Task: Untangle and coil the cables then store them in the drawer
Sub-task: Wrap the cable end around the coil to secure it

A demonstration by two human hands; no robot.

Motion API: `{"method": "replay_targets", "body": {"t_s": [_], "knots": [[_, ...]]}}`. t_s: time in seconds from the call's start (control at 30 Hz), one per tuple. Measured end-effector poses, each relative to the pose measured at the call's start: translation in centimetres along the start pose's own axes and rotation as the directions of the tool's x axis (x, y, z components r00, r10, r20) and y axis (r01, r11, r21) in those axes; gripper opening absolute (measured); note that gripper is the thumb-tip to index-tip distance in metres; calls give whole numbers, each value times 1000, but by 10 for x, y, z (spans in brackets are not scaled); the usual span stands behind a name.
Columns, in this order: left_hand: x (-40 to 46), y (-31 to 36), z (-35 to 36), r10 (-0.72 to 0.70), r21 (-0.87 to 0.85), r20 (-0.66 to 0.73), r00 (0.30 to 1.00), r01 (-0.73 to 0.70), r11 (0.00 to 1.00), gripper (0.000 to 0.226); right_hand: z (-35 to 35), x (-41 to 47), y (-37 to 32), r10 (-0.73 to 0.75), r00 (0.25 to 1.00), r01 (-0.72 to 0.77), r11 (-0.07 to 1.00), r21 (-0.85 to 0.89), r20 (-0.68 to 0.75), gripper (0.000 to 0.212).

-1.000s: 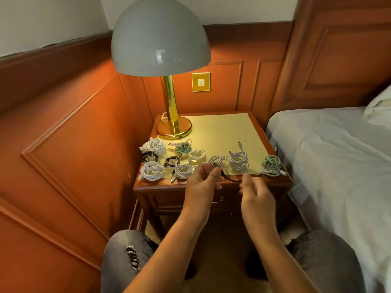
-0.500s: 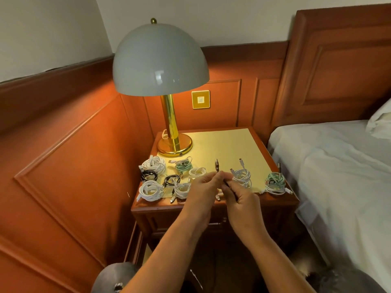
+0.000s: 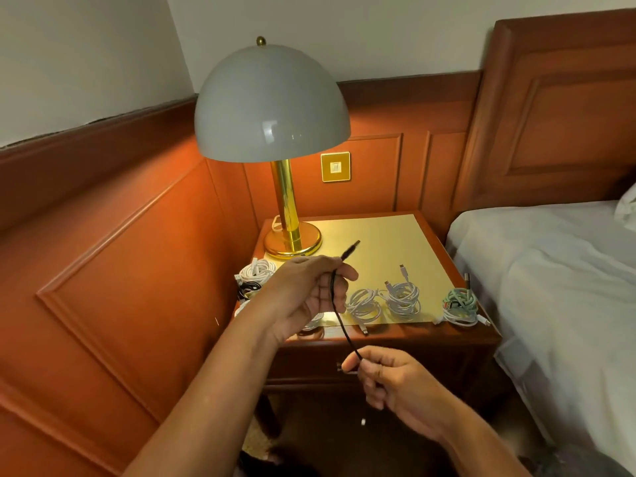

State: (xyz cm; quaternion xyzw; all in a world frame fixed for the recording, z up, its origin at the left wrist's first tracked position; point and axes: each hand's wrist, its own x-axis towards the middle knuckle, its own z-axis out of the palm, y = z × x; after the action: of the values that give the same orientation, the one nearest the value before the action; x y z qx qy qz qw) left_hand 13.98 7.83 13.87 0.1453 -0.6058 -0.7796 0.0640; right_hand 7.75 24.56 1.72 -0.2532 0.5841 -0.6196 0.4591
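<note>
Right hand nearest, fingers curled, pinching the low end of a black cable. Cable runs up to the left hand, which grips it near the plug, w/ the plug poking up past the fingers. Behind that, coiled white cables + a green one on the worktop, lamp at the back left. Bed on the right.
</note>
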Motion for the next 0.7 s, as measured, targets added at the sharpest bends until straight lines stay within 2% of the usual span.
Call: {"method": "replay_targets", "body": {"t_s": [0.07, 0.13, 0.17, 0.23, 0.3, 0.37, 0.43, 0.5, 0.57, 0.63, 0.7], "knots": [[-6, 0, 1, 27, 69, 32, 999, -30, 997, 39, -9, 7, -19, -17, 995, -18, 942, -336, -101, 31], [-12, 0, 3, 57, 187, 52, 997, -66, 980, 40, -20, 16, -45, -105, 968, -69, 764, -641, -228, 42], [-15, -1, 5, 69, 286, 68, 995, -85, 954, 39, -27, 20, -60, -173, 950, -74, 681, -728, -259, 46], [-18, -5, 11, 41, 481, 101, 994, -85, 872, 35, -36, 26, -95, -295, 925, -42, 549, -835, -240, 44], [-15, -10, 18, -32, 576, 83, 996, -22, 817, 34, -36, 23, -132, -359, 917, 17, 476, -879, -177, 32], [-7, -13, 22, -51, 547, 7, 999, 39, 836, 34, -25, 10, -160, -376, 918, 52, 432, -900, -128, 25], [4, -14, 24, -20, 445, -77, 997, 52, 894, 33, -11, -5, -168, -385, 916, 58, 400, -915, -110, 21], [11, -15, 27, 27, 296, -131, 991, 14, 955, 33, 1, -18, -157, -388, 913, 52, 422, -905, -128, 19], [16, -17, 32, 43, 34, -149, 988, -38, 999, 31, 10, -29, -134, -392, 902, 50, 512, -858, -182, 24], [19, -16, 34, 2, -268, -164, 986, -47, 962, 34, 18, -36, -104, -326, 916, 68, 703, -708, -236, 24], [22, -12, 33, -25, -443, -156, 987, -47, 895, 38, 24, -37, -72, -149, 955, 40, 922, -386, -256, 27]]}}
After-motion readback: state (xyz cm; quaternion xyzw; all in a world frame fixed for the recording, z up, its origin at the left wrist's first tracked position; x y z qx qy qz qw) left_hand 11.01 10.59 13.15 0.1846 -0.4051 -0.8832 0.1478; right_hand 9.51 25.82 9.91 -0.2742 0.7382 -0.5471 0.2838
